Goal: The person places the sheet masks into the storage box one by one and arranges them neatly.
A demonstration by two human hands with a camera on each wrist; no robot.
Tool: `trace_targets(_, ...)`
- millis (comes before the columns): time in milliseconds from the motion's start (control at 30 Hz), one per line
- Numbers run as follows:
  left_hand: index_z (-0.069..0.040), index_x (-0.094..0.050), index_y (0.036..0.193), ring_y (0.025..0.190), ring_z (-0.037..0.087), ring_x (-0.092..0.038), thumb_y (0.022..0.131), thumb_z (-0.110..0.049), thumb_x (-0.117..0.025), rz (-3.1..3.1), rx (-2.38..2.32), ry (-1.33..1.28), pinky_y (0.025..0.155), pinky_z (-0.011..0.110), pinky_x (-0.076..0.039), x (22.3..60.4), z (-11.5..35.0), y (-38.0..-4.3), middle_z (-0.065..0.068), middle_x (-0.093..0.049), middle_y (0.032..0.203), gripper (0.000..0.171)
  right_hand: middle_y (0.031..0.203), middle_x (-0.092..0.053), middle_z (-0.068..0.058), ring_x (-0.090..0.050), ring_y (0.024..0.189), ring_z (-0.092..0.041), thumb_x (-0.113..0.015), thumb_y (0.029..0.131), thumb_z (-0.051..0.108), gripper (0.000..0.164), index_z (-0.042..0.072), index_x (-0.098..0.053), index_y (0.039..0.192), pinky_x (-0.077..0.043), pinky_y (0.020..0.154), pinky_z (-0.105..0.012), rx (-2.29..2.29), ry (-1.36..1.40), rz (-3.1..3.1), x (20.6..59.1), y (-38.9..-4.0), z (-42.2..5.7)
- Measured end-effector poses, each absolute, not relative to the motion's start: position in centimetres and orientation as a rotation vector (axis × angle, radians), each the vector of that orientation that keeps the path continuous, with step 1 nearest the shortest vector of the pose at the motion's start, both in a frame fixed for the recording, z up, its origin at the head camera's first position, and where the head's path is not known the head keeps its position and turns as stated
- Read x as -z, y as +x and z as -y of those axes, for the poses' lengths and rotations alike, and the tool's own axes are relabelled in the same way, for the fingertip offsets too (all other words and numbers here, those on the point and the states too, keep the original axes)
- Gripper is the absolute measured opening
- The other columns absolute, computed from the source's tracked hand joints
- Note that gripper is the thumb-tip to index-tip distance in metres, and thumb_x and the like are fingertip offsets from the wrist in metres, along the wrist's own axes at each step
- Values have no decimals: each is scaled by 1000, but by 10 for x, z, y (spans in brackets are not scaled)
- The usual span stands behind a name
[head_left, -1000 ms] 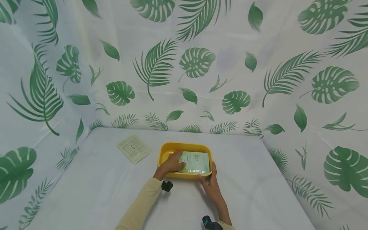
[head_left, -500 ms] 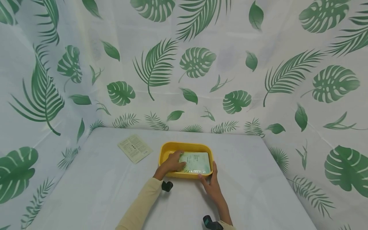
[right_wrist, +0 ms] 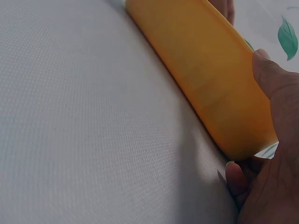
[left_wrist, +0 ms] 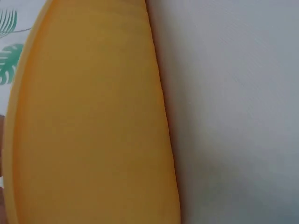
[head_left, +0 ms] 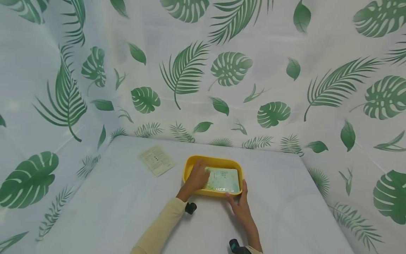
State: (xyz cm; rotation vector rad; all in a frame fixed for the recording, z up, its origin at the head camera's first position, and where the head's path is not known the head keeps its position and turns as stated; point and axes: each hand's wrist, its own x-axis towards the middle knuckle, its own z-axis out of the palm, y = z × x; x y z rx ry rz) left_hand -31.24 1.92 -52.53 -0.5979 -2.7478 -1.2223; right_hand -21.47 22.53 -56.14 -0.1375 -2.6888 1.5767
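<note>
A yellow rectangular tub (head_left: 210, 193) stands on the white table, with its outer wall filling much of the left wrist view. Inside it lies a flat, shiny pale green packet (head_left: 223, 179) with small print, toward the right end. My left hand (head_left: 197, 176) reaches over the near rim into the tub's left part, its fingers loosely bent beside the packet's left edge; its fingertips are partly hidden. With my right hand (head_left: 241, 208) I grip the tub's near right corner. In the right wrist view the thumb (right_wrist: 268, 74) presses at the rim and a fingertip shows low by the base.
A cream printed sheet (head_left: 157, 160) lies on the table (head_left: 120, 197), left of the tub. Behind and at both sides hangs white cloth (head_left: 234, 116) with green leaf prints. A small black device (head_left: 191, 208) is worn on my left wrist, another (head_left: 236, 247) on the right.
My left hand has drawn up and left off the packet, and its thumb no longer lies across the print. The right hand keeps its hold. The head view has turned slightly left.
</note>
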Motion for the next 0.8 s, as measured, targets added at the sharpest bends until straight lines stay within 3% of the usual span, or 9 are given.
trace_targets(167, -4, -65, 113, 111, 28, -57, 97, -8, -56, 2456, 1150, -495, 91, 43, -51, 520, -7, -311, 13, -59, 120, 19, 164, 8, -16, 1, 151, -40, -59, 95, 45, 98, 30, 17, 154, -9, 118, -60, -1581, -130, 2685, 562, -216, -229)
trace_targets(267, -6, -68, 107, 106, 27, -56, 96, -7, -57, 2433, 1061, -344, 91, 40, -50, 521, 11, -315, 10, -61, 113, 15, 164, 8, -17, 1, 151, -40, -60, 95, 45, 98, 29, 17, 155, -10, 118, -61, -1577, -118, 2681, 562, -218, -230)
trace_targets(500, -4, -68, 108, 114, 40, -53, 93, -7, -59, 2648, 975, -38, 89, 52, -49, 533, 60, -313, 20, -58, 123, 18, 164, 9, -17, 2, 151, -40, -60, 95, 41, 98, 28, 16, 155, -8, 118, -60, -1569, -106, 2683, 562, -218, -230)
trace_targets(633, -4, -71, 106, 120, 44, -50, 90, -6, -61, 2774, 737, 31, 86, 57, -50, 543, 82, -309, 25, -55, 129, 19, 164, 8, -18, 1, 151, -41, -61, 95, 40, 98, 26, 16, 155, -9, 118, -61, -1571, -91, 2686, 563, -219, -229)
trace_targets(800, -7, -72, 113, 125, 51, -45, 90, -5, -61, 2848, 577, 16, 94, 61, -44, 548, 95, -304, 28, -52, 133, 25, 164, 9, -17, 2, 151, -42, -61, 95, 42, 100, 26, 18, 154, -9, 118, -62, -1575, -93, 2706, 563, -220, -229)
